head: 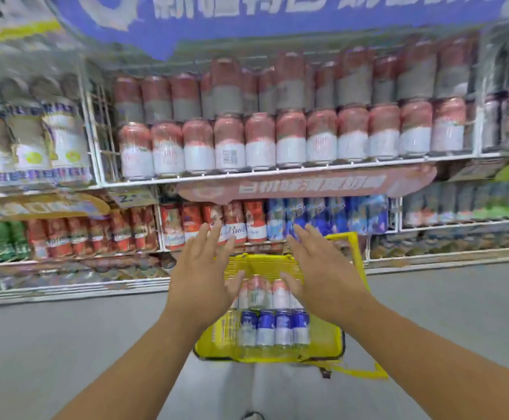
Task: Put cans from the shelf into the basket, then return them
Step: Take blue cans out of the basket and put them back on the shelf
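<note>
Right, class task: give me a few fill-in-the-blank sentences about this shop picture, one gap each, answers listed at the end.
1. The basket on the floor is coloured ____.
2. The near row in the basket holds four ____ cans.
3. Both the left hand and the right hand hold ____.
4. The pink-and-white cans on the shelf stand ____ the shelf with the red cans.

Missing words: yellow; blue; nothing; above
</note>
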`<move>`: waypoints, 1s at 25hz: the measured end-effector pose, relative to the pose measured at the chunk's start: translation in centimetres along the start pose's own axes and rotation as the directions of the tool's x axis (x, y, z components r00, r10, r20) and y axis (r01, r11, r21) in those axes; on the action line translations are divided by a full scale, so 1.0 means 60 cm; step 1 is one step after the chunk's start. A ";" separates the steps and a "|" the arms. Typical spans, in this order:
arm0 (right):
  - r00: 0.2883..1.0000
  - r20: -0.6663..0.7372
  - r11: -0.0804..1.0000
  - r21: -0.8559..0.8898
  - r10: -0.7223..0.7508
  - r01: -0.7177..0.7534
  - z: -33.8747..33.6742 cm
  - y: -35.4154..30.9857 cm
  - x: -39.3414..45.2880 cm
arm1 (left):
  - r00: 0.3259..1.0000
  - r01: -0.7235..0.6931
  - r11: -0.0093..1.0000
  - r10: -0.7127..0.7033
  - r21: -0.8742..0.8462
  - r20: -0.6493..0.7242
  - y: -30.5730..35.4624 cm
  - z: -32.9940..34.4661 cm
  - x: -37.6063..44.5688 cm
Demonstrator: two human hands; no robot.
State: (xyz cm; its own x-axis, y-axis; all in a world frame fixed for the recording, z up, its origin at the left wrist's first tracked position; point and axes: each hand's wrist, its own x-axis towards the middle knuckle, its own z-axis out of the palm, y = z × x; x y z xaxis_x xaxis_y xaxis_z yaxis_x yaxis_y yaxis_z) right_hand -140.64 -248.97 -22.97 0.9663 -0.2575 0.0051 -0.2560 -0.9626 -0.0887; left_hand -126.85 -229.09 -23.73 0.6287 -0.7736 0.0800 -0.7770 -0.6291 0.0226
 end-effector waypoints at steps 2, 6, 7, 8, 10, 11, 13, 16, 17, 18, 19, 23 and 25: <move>0.999 0.036 1.000 0.006 0.012 -0.013 0.087 0.011 -0.007 | 0.999 -0.013 1.000 0.013 -0.009 0.031 -0.002 0.093 -0.011; 0.984 0.159 0.996 0.025 0.082 -0.087 0.268 0.019 -0.030 | 0.985 0.020 0.999 -0.014 -0.034 0.173 -0.005 0.279 -0.048; 0.977 0.189 0.994 0.040 0.095 -0.104 0.307 0.019 -0.038 | 0.976 0.033 0.999 -0.025 -0.034 0.214 -0.007 0.315 -0.060; 0.971 0.215 0.992 0.052 0.100 -0.114 0.345 0.018 -0.045 | 0.967 0.040 0.999 -0.031 -0.031 0.251 -0.008 0.352 -0.073; 0.964 0.243 0.989 0.071 0.106 -0.127 0.415 0.018 -0.052 | 0.945 0.047 0.999 -0.042 -0.005 0.326 -0.008 0.418 -0.094; 0.958 0.257 0.985 0.086 0.125 -0.152 0.445 0.016 -0.054 | 0.929 0.057 0.998 -0.056 0.009 0.366 -0.008 0.447 -0.101; 0.936 0.318 0.970 0.130 0.154 -0.204 0.501 0.013 -0.056 | 0.907 0.074 0.997 -0.072 0.011 0.415 -0.005 0.506 -0.109; 0.911 0.395 0.969 0.153 0.118 -0.192 0.583 0.008 -0.048 | 0.880 0.108 0.994 -0.098 0.004 0.464 0.000 0.580 -0.114; 0.898 0.426 0.973 0.135 0.112 -0.186 0.604 0.006 -0.045 | 0.868 0.115 0.993 -0.100 -0.001 0.486 0.002 0.595 -0.111; 0.884 0.453 0.975 0.119 0.114 -0.186 0.623 0.005 -0.041 | 0.856 0.121 0.993 -0.102 -0.004 0.506 0.003 0.611 -0.108; 0.875 0.469 0.973 0.120 0.121 -0.199 0.635 0.001 -0.036 | 0.846 0.128 0.992 -0.106 -0.006 0.523 0.003 0.621 -0.106; 0.867 0.492 0.964 0.180 0.084 -0.195 0.682 -0.007 -0.027 | 0.823 0.175 0.984 -0.125 -0.039 0.554 0.007 0.649 -0.094; 0.849 0.523 0.954 0.207 0.079 -0.216 0.698 -0.007 -0.022 | 0.808 0.195 0.980 -0.140 -0.037 0.572 0.005 0.663 -0.090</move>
State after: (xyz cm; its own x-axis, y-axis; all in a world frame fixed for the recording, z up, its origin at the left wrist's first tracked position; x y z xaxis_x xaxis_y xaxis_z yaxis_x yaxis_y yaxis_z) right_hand -140.63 -244.72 -64.65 0.8143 -0.2504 -0.5236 -0.4476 -0.8453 -0.2919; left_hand -129.19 -228.14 -63.78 0.6356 -0.5810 -0.5084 -0.6398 -0.7650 0.0743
